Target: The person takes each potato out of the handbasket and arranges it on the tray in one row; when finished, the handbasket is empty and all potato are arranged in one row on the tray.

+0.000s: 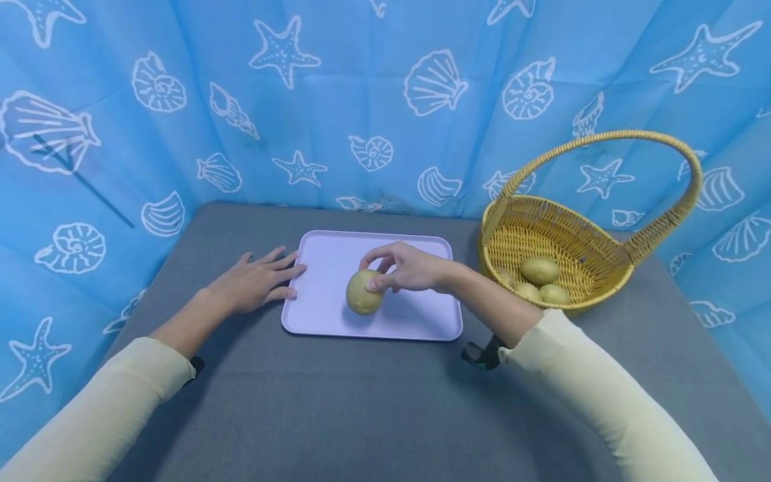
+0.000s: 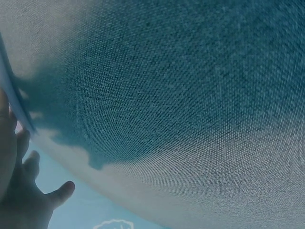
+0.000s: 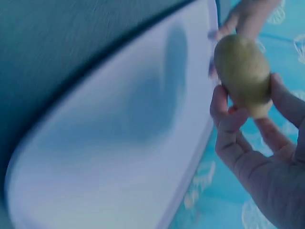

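A yellow-brown potato (image 1: 364, 292) is pinched between the thumb and fingers of my right hand (image 1: 409, 266), over the left-centre part of a pale lilac tray (image 1: 421, 314). The right wrist view shows the potato (image 3: 242, 71) held above the tray's surface, with a shadow beneath. My left hand (image 1: 255, 281) lies with fingers spread, its fingertips right at the tray's left rim. In the left wrist view only part of that hand (image 2: 28, 195) shows, at the lower left.
Right of the tray stands a yellow wicker basket (image 1: 593, 251) with a tall arched handle, holding several potatoes (image 1: 540, 270). Grey cloth (image 1: 337, 408) covers the table. Behind it hangs a blue curtain (image 1: 337, 100) printed with white shells and starfish.
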The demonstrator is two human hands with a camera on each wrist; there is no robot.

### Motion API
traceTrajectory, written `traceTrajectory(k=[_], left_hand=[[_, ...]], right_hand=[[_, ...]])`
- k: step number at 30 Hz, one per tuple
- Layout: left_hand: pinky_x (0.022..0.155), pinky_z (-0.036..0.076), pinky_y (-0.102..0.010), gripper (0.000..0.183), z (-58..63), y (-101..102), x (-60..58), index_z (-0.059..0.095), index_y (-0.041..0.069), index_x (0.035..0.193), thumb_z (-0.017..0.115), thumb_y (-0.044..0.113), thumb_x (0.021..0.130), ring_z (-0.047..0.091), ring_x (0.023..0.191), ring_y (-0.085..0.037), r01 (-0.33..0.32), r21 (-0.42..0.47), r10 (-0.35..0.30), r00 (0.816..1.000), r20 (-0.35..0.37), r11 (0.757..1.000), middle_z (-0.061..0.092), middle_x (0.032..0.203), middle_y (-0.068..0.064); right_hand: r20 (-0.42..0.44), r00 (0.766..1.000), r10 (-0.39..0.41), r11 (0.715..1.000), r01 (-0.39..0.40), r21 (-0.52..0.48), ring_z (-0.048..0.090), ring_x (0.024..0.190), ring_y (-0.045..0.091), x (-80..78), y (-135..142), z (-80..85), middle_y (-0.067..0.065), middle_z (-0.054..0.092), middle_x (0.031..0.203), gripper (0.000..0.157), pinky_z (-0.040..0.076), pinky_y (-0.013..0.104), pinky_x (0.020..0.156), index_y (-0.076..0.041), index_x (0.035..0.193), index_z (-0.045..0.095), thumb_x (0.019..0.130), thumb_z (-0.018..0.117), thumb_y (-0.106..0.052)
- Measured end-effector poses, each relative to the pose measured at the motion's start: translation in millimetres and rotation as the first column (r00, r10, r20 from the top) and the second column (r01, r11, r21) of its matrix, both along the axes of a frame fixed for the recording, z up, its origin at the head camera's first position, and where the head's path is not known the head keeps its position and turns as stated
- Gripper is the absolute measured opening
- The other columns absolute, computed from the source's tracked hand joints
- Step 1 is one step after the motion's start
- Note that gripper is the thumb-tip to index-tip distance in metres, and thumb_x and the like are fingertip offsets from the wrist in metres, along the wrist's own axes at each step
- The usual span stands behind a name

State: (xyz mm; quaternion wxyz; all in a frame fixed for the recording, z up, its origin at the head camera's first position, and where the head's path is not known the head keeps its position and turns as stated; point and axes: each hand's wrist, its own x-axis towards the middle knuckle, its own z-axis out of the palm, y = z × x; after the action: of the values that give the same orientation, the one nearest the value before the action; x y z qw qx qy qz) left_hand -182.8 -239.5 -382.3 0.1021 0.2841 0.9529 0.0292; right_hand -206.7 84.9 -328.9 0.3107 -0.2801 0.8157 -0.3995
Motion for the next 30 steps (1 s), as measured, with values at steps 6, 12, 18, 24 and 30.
traceTrajectory(k=[6, 12, 18, 24, 30], left_hand=[[0.107, 0.018, -0.076, 0.063, -2.4, -0.5, -2.2, 0.038, 0.016, 0.154, 0.051, 0.048, 0.102, 0.018, 0.148, -0.042, -0.002, -0.011, 0.002, 1.0, 0.001, 1.0, 0.028, 0.161, -0.014], [0.106, 0.02, -0.076, 0.063, -4.2, -2.4, -3.5, 0.04, 0.014, 0.153, 0.051, 0.048, 0.102, 0.02, 0.147, -0.044, 0.009, 0.012, -0.009, 1.0, -0.004, 1.0, 0.029, 0.16, -0.015], [0.105, 0.022, -0.077, 0.062, -4.9, -4.0, -4.5, 0.042, 0.013, 0.152, 0.051, 0.047, 0.102, 0.021, 0.147, -0.045, 0.033, 0.03, -0.033, 0.999, -0.011, 0.999, 0.031, 0.159, -0.017], [0.105, 0.021, -0.077, 0.061, -1.5, -3.3, -2.6, 0.041, 0.013, 0.153, 0.05, 0.047, 0.102, 0.02, 0.147, -0.044, 0.033, 0.032, -0.033, 0.999, 0.005, 0.999, 0.03, 0.159, -0.017], [0.104, 0.022, -0.077, 0.06, -0.3, -3.2, -1.9, 0.042, 0.012, 0.152, 0.049, 0.047, 0.103, 0.021, 0.147, -0.045, 0.049, 0.046, -0.049, 0.999, -0.005, 0.998, 0.031, 0.159, -0.017]], right_hand=[[0.042, 0.995, -0.085, 0.996, 0.085, 0.007, 0.06, 0.095, 0.019, 1.8, -39.0, -17.3, 0.012, 0.062, 0.115, 0.031, 0.054, 0.029, 0.072, -0.01, 0.121, 0.064, 0.094, 0.072, -0.021], [0.13, 0.974, -0.184, 0.983, 0.18, 0.041, 0.06, 0.086, 0.019, 5.2, -66.5, -27.1, 0.011, 0.063, 0.107, 0.029, 0.051, 0.028, 0.072, -0.01, 0.12, 0.065, 0.095, 0.071, -0.023], [0.225, 0.942, -0.25, 0.968, 0.241, 0.066, 0.06, 0.09, 0.021, 8.9, -83.2, -32.9, 0.008, 0.061, 0.108, 0.031, 0.052, 0.032, 0.077, -0.013, 0.122, 0.065, 0.094, 0.071, -0.024], [0.209, 0.951, -0.228, 0.973, 0.214, 0.086, 0.063, 0.089, 0.022, 12.8, -94.1, -35.8, 0.007, 0.06, 0.109, 0.032, 0.053, 0.03, 0.074, -0.011, 0.122, 0.064, 0.094, 0.07, -0.024], [0.085, 0.971, -0.222, 0.972, 0.213, 0.104, 0.065, 0.077, 0.019, 19.1, -100.4, -36.7, 0.005, 0.065, 0.094, 0.039, 0.053, 0.027, 0.068, -0.01, 0.123, 0.063, 0.09, 0.075, -0.027]])
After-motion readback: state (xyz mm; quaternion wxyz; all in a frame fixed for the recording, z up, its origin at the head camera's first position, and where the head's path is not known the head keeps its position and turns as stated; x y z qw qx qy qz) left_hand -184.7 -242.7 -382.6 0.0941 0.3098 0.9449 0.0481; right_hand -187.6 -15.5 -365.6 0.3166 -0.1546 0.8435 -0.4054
